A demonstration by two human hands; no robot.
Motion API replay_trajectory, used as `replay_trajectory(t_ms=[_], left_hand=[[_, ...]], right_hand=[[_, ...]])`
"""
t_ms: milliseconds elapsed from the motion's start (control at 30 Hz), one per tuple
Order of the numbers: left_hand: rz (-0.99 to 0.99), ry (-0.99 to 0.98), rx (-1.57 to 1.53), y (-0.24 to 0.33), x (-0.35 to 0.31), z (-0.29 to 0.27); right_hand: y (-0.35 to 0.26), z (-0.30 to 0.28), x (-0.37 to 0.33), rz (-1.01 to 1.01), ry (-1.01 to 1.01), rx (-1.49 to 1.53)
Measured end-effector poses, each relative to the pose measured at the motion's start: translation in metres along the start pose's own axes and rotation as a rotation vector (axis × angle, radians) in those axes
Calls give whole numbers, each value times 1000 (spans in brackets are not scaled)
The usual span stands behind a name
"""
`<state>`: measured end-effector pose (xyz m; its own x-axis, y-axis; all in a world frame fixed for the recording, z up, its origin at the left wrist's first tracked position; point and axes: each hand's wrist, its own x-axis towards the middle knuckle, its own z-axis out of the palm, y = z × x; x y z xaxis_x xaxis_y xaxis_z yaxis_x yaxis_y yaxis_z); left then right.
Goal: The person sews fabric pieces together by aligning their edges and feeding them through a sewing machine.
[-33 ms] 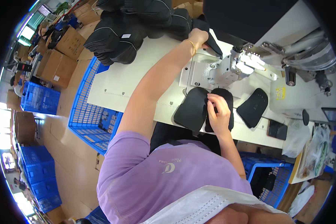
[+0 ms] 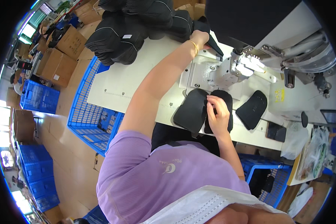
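My left hand (image 2: 199,38) reaches to the far side of the white table, its fingers closed at a black flat piece (image 2: 214,47) beside the sewing machine (image 2: 226,71); the fingertips are partly hidden. Near the front edge, my right hand (image 2: 219,112) has bent fingers drawn together at the edge of a dark rounded piece (image 2: 229,104) lying under it. A smooth black rounded piece (image 2: 191,110) lies just left of that hand, its edge close to the fingertips. Another black piece (image 2: 252,109), with small dots near its end, rests to the right.
Tied stacks of black pieces (image 2: 115,39) sit at the far left of the table (image 2: 145,71). A phone (image 2: 276,130) and plastic bags (image 2: 296,143) are at the right. Blue crates (image 2: 87,115) stand beside and below the table. Cardboard boxes (image 2: 58,69) line the left.
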<state>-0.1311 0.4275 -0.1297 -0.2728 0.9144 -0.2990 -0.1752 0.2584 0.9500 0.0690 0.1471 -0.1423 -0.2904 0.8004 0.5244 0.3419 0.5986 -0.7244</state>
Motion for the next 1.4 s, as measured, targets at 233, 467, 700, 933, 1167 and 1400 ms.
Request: replay_trajectory(t_ms=[233, 467, 700, 933, 1167, 1400], left_hand=[[416, -224, -87, -1, 21, 33], [1141, -187, 765, -11, -145, -24], [669, -136, 963, -57, -296, -90], [694, 54, 1027, -80, -312, -76], [844, 17, 1160, -79, -313, -74], [469, -254, 838, -71, -279, -84]], right_hand=[[4, 1, 2, -31, -14, -24], [-17, -17, 6, -5, 13, 9], [-8, -66, -22, 219, 10, -630], [-5, -31, -24, 105, 96, -575], [-10, -31, -25, 51, 152, -600], [1, -40, -23, 29, 69, -673]])
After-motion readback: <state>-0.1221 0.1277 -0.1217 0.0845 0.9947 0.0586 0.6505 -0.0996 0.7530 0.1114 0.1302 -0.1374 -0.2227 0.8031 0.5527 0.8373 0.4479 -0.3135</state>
